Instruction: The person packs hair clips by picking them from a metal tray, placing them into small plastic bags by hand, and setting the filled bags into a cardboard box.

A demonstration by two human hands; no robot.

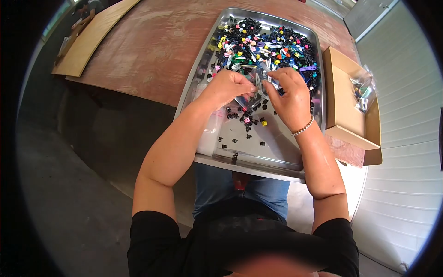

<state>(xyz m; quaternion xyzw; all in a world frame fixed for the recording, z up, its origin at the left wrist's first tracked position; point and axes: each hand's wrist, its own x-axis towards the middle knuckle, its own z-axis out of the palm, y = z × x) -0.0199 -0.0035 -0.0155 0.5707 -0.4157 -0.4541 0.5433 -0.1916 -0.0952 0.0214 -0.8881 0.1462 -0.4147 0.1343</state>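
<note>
Between my two hands is a small clear plastic bag (259,85), with some dark and pale pieces showing in or behind it. My left hand (228,88) pinches the bag's left side with thumb and fingertips. On the other side, my right hand (291,94) has its thumb and fingers closed at the bag's edge. Both hands are above a metal tray (286,159) heaped with small hair clips (251,34), mostly black, with yellow, pink, white, blue and green ones among them. Loose black claw clips (249,129) are scattered below my hands.
A stack of clear plastic bags (210,134) lies along the tray's left side. To the right stands an open cardboard box (344,101) with a filled clear bag (364,92) in it. The wooden table (152,51) extends left, and another person (87,11) is at far left.
</note>
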